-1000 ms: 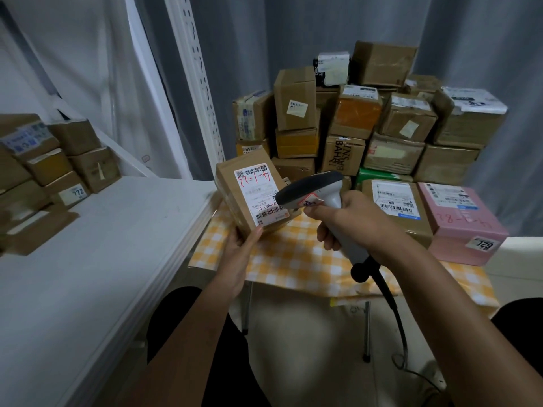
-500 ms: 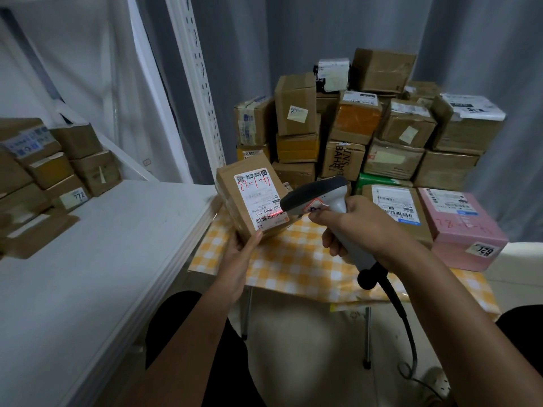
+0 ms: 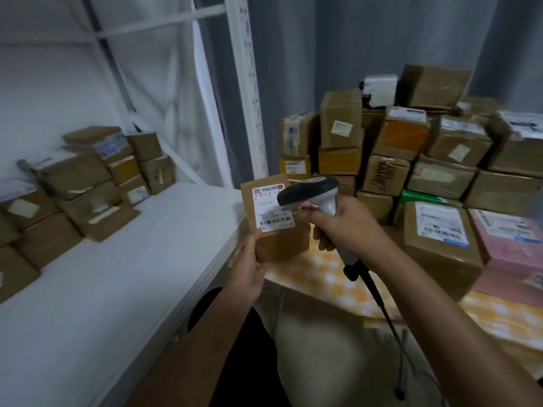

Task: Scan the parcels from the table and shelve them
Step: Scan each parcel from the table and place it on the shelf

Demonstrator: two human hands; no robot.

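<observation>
While it is gripped from below by the left hand [image 3: 248, 267], with the thumb pressed on the front face and the fingers curled round the underside, a small brown cardboard parcel [image 3: 274, 220] is held upright in the air between the shelf [image 3: 117, 274] and the table [image 3: 329, 279]. A white shipping label [image 3: 271, 208] with a barcode and red handwriting is carried on its front face; the print is too blurred to be read. A handheld scanner [image 3: 311, 193], of smooth grey and white plastic with a dark rounded head, is clasped by the right hand [image 3: 349, 227], whose fingers are wrapped round the handle, and its head is held just in front of the label. A dark cable [image 3: 379, 301] is led down from the handle. The table is covered with a yellow-and-white chequered cloth, and a stack of taped cardboard boxes [image 3: 385, 148] and a pink box [image 3: 508, 245] are piled on it. More brown parcels [image 3: 85, 183] are set on the flat white shelf at the left. Compared with half a second earlier, the parcel is seen turned more upright and drawn leftward towards the shelf edge, the red scan line on the barcode is no longer seen, and the view is swung to the left so that more of the shelf is shown.
</observation>
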